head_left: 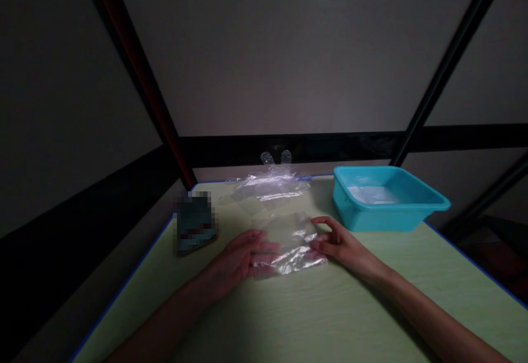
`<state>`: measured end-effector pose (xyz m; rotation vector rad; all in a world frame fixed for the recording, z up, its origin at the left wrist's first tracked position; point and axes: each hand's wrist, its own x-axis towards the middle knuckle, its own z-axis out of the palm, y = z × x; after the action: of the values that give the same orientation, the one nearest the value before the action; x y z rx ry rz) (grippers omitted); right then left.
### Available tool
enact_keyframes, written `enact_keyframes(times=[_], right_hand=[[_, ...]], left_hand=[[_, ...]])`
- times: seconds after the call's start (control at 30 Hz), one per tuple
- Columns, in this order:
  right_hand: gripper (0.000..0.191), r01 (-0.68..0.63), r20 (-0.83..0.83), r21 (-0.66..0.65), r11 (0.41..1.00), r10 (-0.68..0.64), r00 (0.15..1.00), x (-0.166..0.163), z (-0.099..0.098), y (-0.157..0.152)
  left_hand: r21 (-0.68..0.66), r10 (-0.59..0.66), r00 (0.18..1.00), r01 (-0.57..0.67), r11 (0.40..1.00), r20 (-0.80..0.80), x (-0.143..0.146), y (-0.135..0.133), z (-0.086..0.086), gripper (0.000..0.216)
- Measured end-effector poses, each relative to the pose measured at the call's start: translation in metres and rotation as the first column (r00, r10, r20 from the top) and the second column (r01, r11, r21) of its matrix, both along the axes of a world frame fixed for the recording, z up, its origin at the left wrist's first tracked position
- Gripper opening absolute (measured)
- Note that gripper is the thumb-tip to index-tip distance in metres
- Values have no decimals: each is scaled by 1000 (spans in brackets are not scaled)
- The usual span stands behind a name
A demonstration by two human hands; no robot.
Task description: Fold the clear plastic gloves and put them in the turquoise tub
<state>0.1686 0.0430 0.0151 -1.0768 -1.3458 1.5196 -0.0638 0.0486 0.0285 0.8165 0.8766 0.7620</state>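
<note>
A clear plastic bag (pixel 291 245) lies crumpled on the pale green table (pixel 330 308) in front of me. My left hand (pixel 239 258) rests on the bag's left edge, fingers stretched out flat on the plastic. My right hand (pixel 336 242) is at the bag's right edge, fingers curled and pinching the plastic. Both forearms reach in from the bottom of the view.
A pile of clear plastic gloves or bags (pixel 270 184) lies at the table's far edge. A turquoise tub (pixel 385 201) with something white inside stands at the right back. A blurred dark object (pixel 193 223) sits at the left. Black frame bars surround the table.
</note>
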Motion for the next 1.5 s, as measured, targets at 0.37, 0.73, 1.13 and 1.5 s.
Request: enact_keyframes(times=[0.37, 0.73, 1.13, 1.5], right_hand=[[23, 72, 219, 283, 956, -138, 966, 1, -5, 4], [31, 16, 494, 432, 902, -252, 832, 0, -14, 0], [37, -196, 645, 677, 709, -443, 623, -7, 1, -14], [61, -606, 898, 409, 683, -183, 400, -15, -9, -22]], left_hand=[[399, 70, 945, 67, 914, -320, -4, 6, -12, 50], [570, 287, 857, 10, 822, -429, 8, 7, -30, 77], [770, 576, 527, 537, 343, -625, 7, -16, -24, 53], [460, 429, 306, 828, 321, -850, 12, -26, -26, 64]])
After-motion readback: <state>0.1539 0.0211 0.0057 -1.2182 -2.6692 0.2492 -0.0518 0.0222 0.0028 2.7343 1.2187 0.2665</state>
